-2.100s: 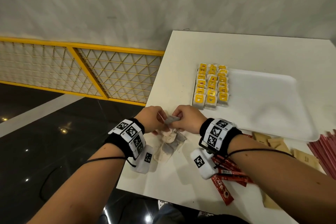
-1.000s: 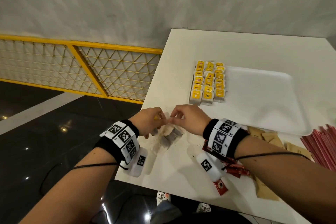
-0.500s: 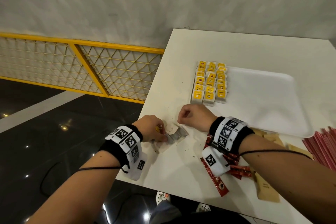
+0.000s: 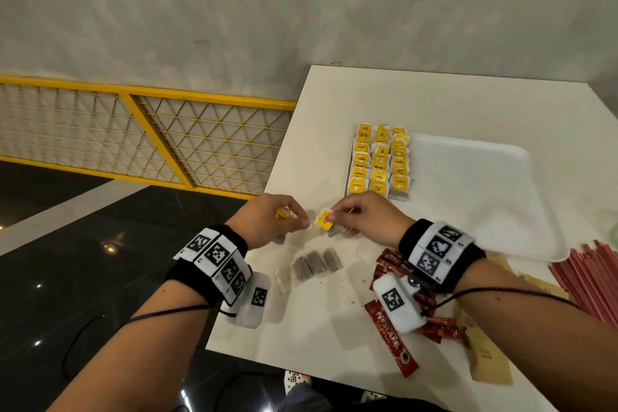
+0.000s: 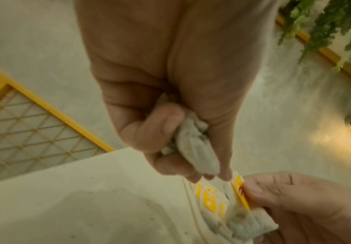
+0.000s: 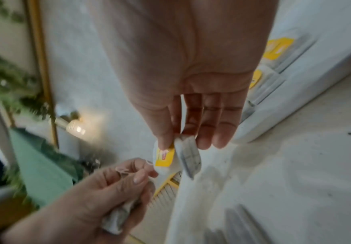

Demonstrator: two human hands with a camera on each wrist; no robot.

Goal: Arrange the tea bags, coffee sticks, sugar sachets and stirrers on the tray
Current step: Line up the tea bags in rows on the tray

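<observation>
Tea bags (image 4: 316, 265) lying loose on counter (image 4: 321, 321) at lower centre. Just beyond, left hand (image 4: 267, 219) curled round crumpled bag (image 5: 193, 145); right hand (image 4: 364, 217) pinching yellow-tagged bag (image 4: 325, 220) between thumb and forefinger, other fingers (image 6: 222, 125) nearly straight. Farther up, tagged rows (image 4: 379, 160) along left edge of tray (image 4: 475, 197), rest bare.

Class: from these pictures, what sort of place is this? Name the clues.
Probably an indoor lobby or café corner, not a home kitchen: a white table against a plaster wall, a yellow mesh railing, glossy dark floor, and greenery.
</observation>
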